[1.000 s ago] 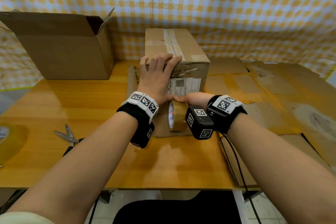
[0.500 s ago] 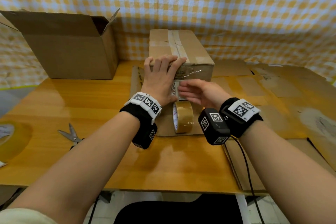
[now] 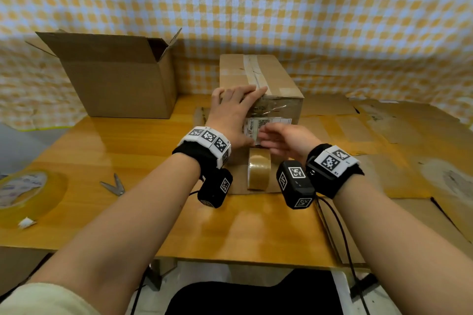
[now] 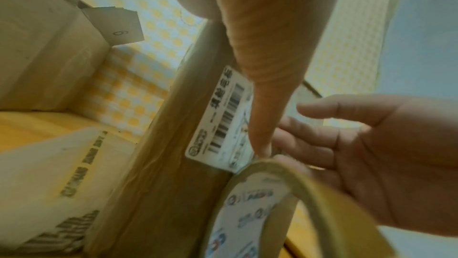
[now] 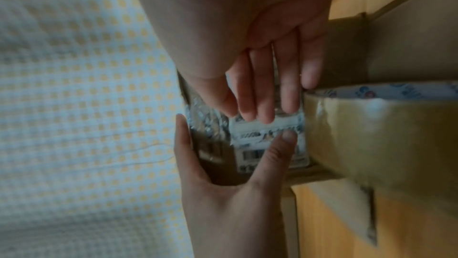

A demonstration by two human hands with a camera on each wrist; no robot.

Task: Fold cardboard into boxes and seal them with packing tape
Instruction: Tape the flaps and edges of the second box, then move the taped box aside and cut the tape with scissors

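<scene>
Yellow-and-white checked cloth [image 3: 307, 7] backs a glossy wooden table [image 3: 128, 151]. On it, the left hand [image 3: 230, 115] lies flat with straight fingers over the near top edge of a closed brown cardboard box [image 3: 271, 79], thumb down its front, hiding part of the white shipping label [image 3: 266, 124]. The right hand [image 3: 289, 138] hovers open at that label, holding nothing; contact is unclear. Wrinkled clear tape crosses the box's top seam and front. A roll of brown packing tape [image 3: 259, 171] stands on edge just before the box, upon flat cardboard sheets [image 3: 358, 135].
</scene>
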